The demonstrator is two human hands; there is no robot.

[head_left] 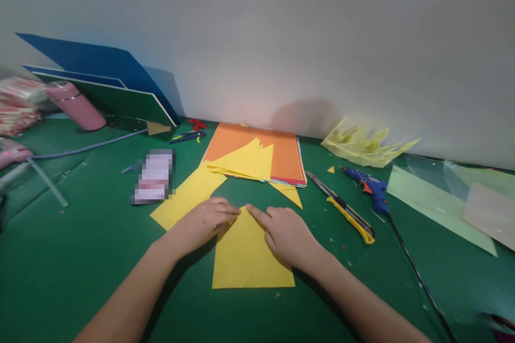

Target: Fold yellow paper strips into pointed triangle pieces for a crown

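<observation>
A yellow sheet of paper (253, 262) lies flat in front of me, its far end narrowing to a point. At the far left edge my left hand (207, 222) pinches the sheet, fingers pressed together. My right hand (287, 233) bears on the right edge, index finger stretched to the tip, other fingers curled; what lies under its palm is hidden. Just beyond are folded yellow paper triangles (253, 162) on a stack of coloured paper (233, 142). Another yellow sheet (185, 199) lies left, partly behind my left hand.
At right are a yellow utility knife (350, 217) with its blade out, a blue glue gun (372, 187) with a black cord, and a spiky yellow paper piece (358, 144). A blurred-out phone-like object (155, 177), small scissors (189, 136) and a pink bottle (78, 107) are left.
</observation>
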